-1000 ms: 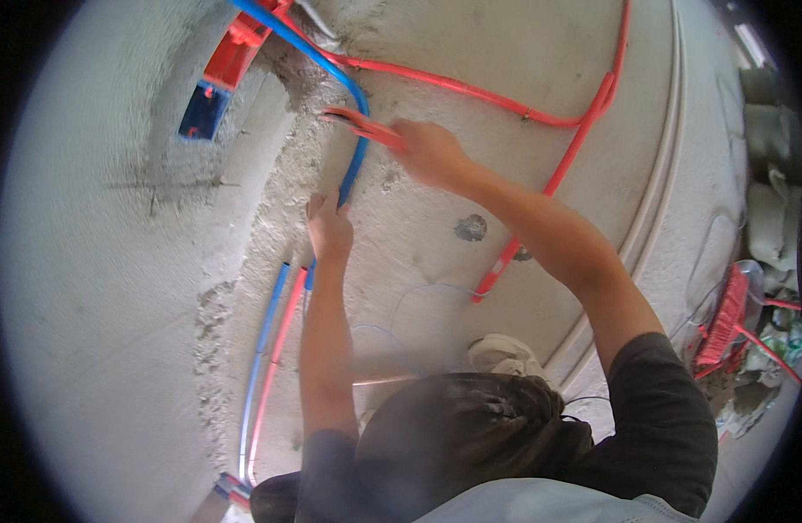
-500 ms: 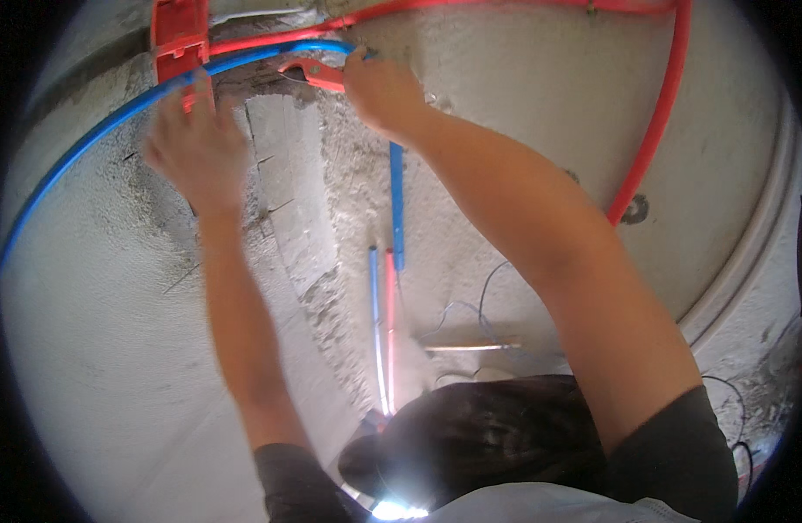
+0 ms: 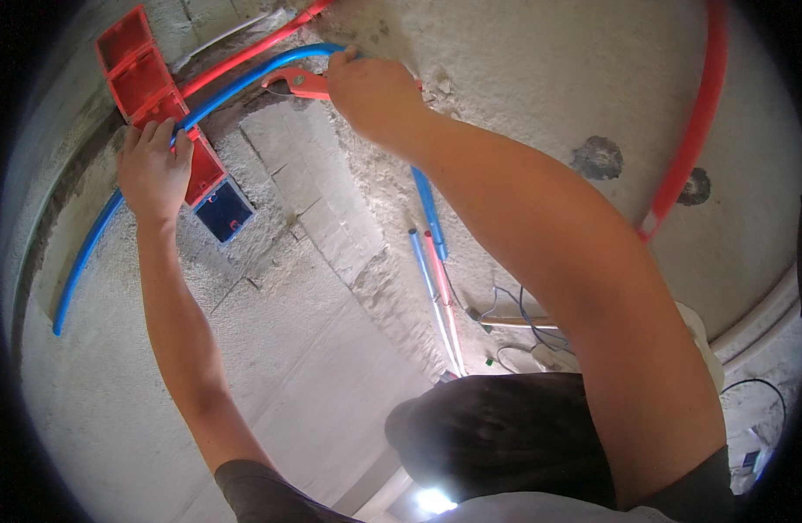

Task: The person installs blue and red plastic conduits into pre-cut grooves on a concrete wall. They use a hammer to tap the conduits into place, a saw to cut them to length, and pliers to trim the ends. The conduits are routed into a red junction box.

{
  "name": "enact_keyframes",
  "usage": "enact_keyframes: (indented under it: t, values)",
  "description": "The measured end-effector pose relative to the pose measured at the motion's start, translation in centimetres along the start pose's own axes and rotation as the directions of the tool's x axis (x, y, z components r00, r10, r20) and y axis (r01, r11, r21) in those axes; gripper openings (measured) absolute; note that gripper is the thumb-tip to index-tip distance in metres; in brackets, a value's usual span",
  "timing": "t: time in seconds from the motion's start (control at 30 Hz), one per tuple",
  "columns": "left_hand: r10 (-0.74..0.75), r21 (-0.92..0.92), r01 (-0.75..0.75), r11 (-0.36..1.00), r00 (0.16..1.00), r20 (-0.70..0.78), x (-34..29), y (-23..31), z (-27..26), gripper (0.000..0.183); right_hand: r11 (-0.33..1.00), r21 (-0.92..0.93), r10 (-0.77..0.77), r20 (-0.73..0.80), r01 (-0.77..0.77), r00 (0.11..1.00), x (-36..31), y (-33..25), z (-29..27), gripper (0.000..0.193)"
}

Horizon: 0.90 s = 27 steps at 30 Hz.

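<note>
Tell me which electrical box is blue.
The lowest electrical box, at the row's right end; the other boxes, including one behind the blue conduit, are red.

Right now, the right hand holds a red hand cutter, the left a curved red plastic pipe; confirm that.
Wrong colour: the head view shows the left hand holding a curved blue plastic pipe; the right hand does hold the red hand cutter.

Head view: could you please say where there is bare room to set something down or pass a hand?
Bare floor for setting down lies between the right forearm and the thick red pipe; bare wall for passing a hand, between the left forearm and slim pipes. Crowded: around the red boxes, where the left hand grips the blue pipe, and by cables.
</note>
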State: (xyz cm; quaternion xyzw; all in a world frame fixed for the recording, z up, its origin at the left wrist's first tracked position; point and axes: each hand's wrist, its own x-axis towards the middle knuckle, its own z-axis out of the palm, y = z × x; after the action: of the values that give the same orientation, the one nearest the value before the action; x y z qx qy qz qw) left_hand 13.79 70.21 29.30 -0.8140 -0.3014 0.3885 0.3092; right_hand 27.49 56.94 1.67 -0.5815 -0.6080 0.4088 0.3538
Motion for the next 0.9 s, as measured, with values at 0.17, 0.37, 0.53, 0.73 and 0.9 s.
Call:
enact_keyframes:
  t: [0.17, 0.37, 0.53, 0.73, 0.9]
  values:
    - [-0.051, -0.02, 0.056, 0.998, 0.985, 0.167, 0.4, -0.6, 0.2, 0.031, 0.995, 0.095, 0.008, -0.058, -0.003, 0.998, 0.0, 0.2, 0.4, 0.048]
    - [-0.096, 0.014, 0.095, 0.995, 0.967, 0.235, 1.4, -0.5, 0.3, 0.034, 1.0, -0.006, 0.004, -0.052, -0.005, 0.999, 0.2, 0.1, 0.5, 0.051]
    - [-0.136, 0.008, 0.14, 0.99, 0.944, 0.3, 2.2, -0.8, 0.4, 0.037, 1.0, -0.002, 0.02, -0.052, -0.02, 0.998, 0.2, 0.1, 0.3, 0.051]
    - [-0.162, -0.053, 0.193, 0.98, 0.922, 0.352, 2.9, -1.6, 0.9, 0.04, 0.998, 0.042, 0.038, 0.019, -0.039, 0.999, 0.2, 0.1, -0.4, 0.059]
    - [-0.15, -0.056, 0.183, 0.981, 0.918, 0.366, 2.7, -2.1, 0.9, 0.047, 0.994, 0.097, 0.05, 0.011, -0.05, 0.999, 0.3, 0.2, -0.3, 0.063]
